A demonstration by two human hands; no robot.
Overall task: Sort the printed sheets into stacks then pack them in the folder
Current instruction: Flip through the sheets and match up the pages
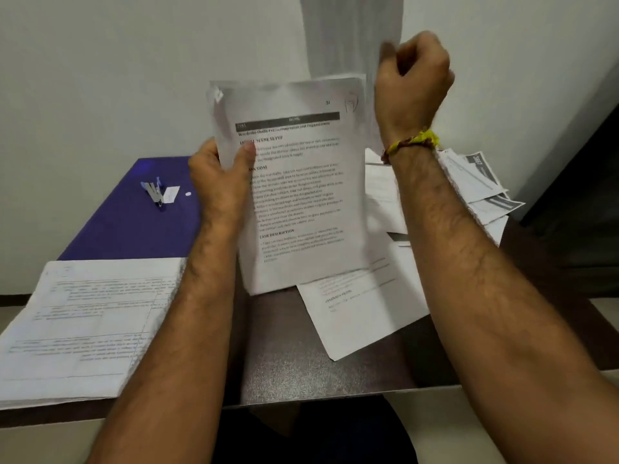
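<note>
well, my left hand (221, 182) pinches a printed bundle (294, 182) upright; my right hand (413, 80), raised, curls round a lifted sheet (348, 35). blue folder (134, 222) lies behind my left forearm.

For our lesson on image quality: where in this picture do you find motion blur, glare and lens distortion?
Head view: the lifted sheet in the right hand is smeared by motion; a bright glare spot lies on the blue folder; the table edge bows, a wide-angle effect; the held sheets in the left hand read fairly sharp.
</note>
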